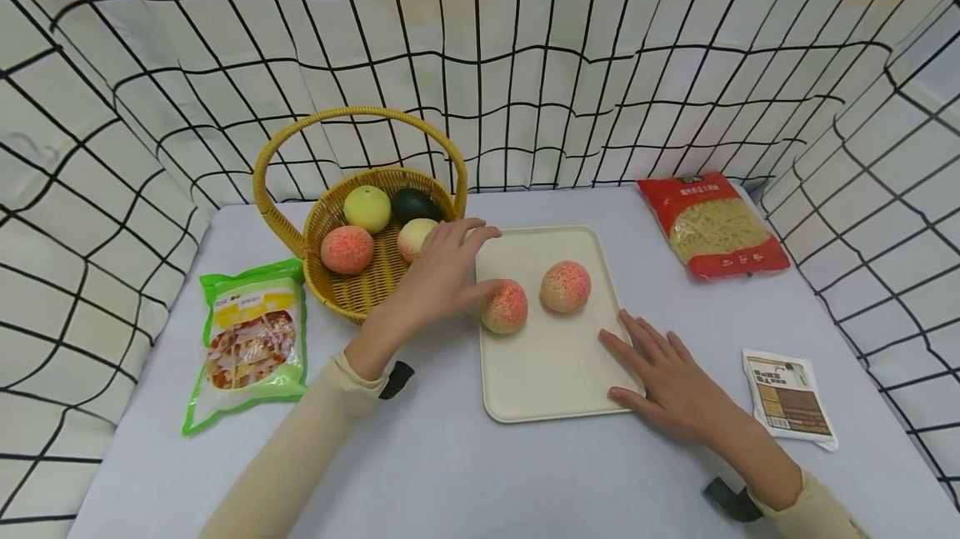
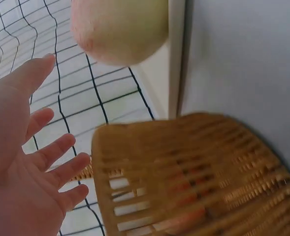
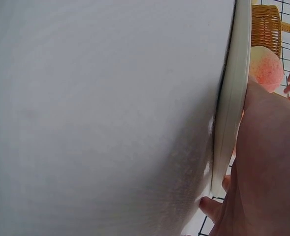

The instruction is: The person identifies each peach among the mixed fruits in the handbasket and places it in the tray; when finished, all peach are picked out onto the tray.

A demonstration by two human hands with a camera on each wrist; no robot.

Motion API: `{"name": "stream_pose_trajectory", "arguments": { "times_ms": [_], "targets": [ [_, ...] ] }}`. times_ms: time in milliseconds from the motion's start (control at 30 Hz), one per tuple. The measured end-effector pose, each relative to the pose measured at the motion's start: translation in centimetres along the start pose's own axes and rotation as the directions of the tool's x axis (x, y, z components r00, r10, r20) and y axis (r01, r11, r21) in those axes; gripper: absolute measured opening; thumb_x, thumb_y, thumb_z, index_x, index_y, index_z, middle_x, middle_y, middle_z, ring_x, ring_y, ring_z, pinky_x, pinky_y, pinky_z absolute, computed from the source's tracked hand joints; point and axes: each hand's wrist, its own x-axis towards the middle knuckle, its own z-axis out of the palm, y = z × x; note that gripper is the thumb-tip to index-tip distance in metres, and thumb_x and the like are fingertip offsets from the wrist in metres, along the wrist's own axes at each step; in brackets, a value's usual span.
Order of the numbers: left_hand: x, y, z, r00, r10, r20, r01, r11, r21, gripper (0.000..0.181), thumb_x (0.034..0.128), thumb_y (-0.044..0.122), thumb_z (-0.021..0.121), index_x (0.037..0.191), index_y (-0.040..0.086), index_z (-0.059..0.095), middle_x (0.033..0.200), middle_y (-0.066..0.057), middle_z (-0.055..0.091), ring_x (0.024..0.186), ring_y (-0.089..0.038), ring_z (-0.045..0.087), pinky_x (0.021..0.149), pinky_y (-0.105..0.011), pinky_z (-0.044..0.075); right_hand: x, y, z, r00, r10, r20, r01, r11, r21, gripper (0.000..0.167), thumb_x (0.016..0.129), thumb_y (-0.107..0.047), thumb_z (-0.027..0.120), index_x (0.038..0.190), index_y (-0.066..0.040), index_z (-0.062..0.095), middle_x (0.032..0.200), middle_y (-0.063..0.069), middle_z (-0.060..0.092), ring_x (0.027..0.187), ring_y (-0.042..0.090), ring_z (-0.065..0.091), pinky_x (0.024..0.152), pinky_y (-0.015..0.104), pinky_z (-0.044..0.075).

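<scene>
Head view: left hand [image 1: 444, 271], spread and empty, spans the gap between basket [image 1: 372, 279] and tray [image 1: 555, 372]. Right hand [image 1: 671, 385], straight-fingered, grasping nothing, touches the tray's right edge, table [image 1: 442, 472] beyond.

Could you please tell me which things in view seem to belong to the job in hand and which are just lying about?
Probably in the job:
wicker basket, near the left hand
fruit in the basket
pale tray, with the right hand at its edge
two peaches on the tray

Apparently just lying about:
green-edged bag
red bag
small packet
</scene>
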Motion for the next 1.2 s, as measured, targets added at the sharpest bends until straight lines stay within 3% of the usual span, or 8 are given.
{"name": "stream_pose_trajectory", "arguments": {
  "times_ms": [500, 867, 1200],
  "targets": [
    [-1.5, -3.8, -1.6, 0.998, -0.029, -0.054, 0.031, 0.999, 0.028, 0.066, 0.0962, 0.037, 0.080, 0.150, 0.010, 0.053, 0.156, -0.019, 0.049, 0.145, -0.040, 0.046, 0.125, -0.059, 0.034, 0.1, 0.0, -0.2, 1.000, 0.009, 0.011, -0.009, 1.000, -0.013, 0.080, 0.100, -0.059, 0.063, 0.169, -0.035, 0.030, 0.180, 0.011, 0.017, 0.161, 0.043, 0.026, 0.122, 0.078, 0.025],
    [-2.9, -7.0, -3.1, 0.991, -0.116, -0.070, 0.118, 0.993, 0.025, 0.065, 0.0982, 0.033, 0.078, 0.151, 0.008, 0.050, 0.155, -0.021, 0.049, 0.148, -0.042, 0.043, 0.126, -0.062, 0.032, 0.3, -0.2, -0.3, 1.000, 0.005, 0.007, -0.005, 1.000, -0.013, 0.080, 0.100, -0.059, 0.062, 0.169, -0.035, 0.029, 0.180, 0.011, 0.016, 0.162, 0.043, 0.026, 0.122, 0.078, 0.026],
    [-3.9, -8.9, -4.1, 0.974, -0.193, -0.116, 0.199, 0.979, 0.048, 0.064, 0.0978, 0.029, 0.078, 0.151, 0.006, 0.050, 0.153, -0.026, 0.048, 0.147, -0.045, 0.042, 0.123, -0.067, 0.030, 0.2, -0.2, -0.3, 1.000, 0.011, 0.016, -0.011, 1.000, -0.014, 0.080, 0.100, -0.060, 0.062, 0.169, -0.035, 0.029, 0.180, 0.011, 0.017, 0.162, 0.043, 0.026, 0.122, 0.078, 0.026]
  ]
}}
